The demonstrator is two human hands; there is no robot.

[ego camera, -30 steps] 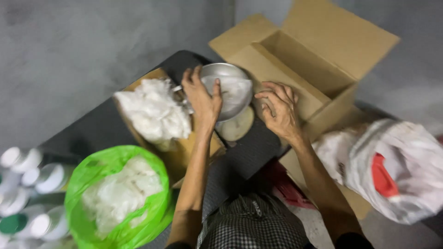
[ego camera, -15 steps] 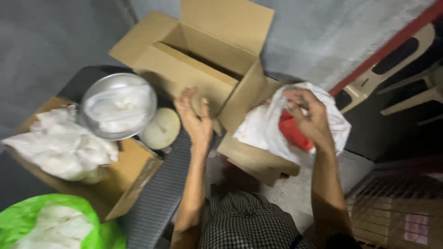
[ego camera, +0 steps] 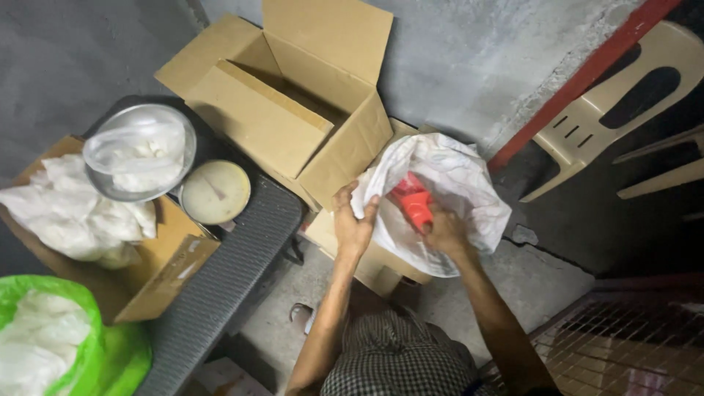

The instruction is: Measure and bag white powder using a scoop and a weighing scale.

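Back-room packing or storage corner, not tidy home room. Bare grey concrete wall (ego camera: 469,66) and floor (ego camera: 543,282); open cardboard boxes (ego camera: 286,110); dial weighing scale (ego camera: 215,192) with metal bowl (ego camera: 139,150); plastic chair (ego camera: 631,95); wire mesh crate (ego camera: 623,345).

We see bare forearms and two bare hands, left hand (ego camera: 354,224) and right hand (ego camera: 445,233). Our checked black-and-white garment (ego camera: 400,359) shows below.

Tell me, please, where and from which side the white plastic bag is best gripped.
Probably by the rim of the white plastic bag, from above on the near side. Its mouth gapes upward and the thin film is loose there. The left hand already pinches the left edge, while the right hand is at the red thing inside.
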